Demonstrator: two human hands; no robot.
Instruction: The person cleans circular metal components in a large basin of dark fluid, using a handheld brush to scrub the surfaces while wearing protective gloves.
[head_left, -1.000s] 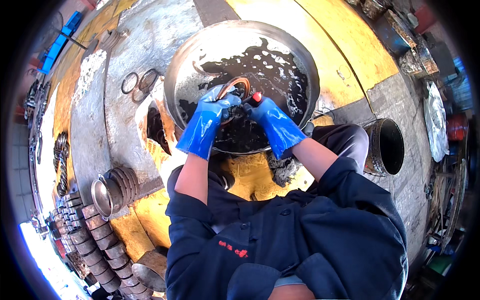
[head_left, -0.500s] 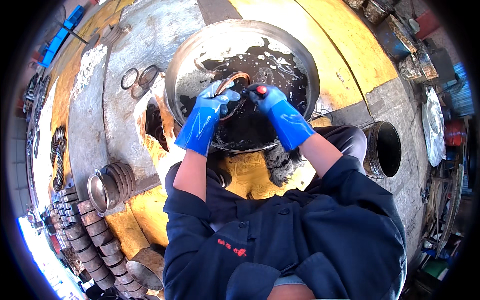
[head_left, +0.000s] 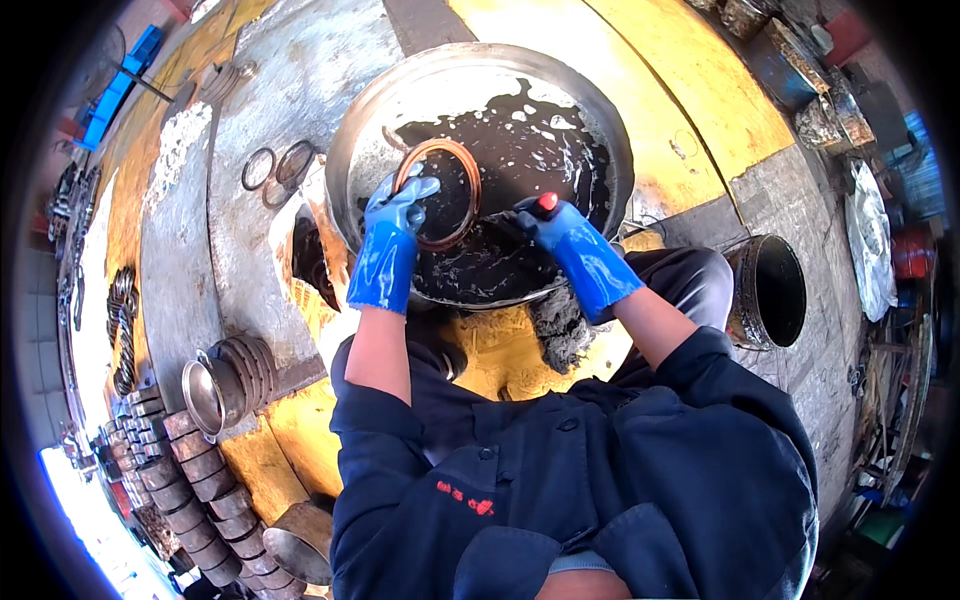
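Observation:
A brownish-copper ring [head_left: 476, 185] stands tilted above a wide round metal basin [head_left: 343, 150]. My left hand [head_left: 392, 215], in a wet blue glove, is closed on the ring's left side. Foam floats in patches on the dark liquid [head_left: 535, 150] inside the basin. To the right of the ring, my gloved right hand [head_left: 568, 228] is wrapped round a red-handled tool [head_left: 547, 201]. The tool's dark working end points left toward the ring's lower right edge; its exact kind does not show, nor whether it touches the ring.
Left of the basin are a torn sack [head_left: 335, 240] with dark things inside and thin rings [head_left: 258, 168] on the floor. Stacked wide rings [head_left: 238, 378] and rows of metal cylinders [head_left: 205, 470] lie lower left. A blackened bucket [head_left: 738, 300] lies beside my right knee.
The ring has turned to show its full round face, and my left hand has shifted slightly left with it. My right hand has moved a little right and down, still gripping the tool.

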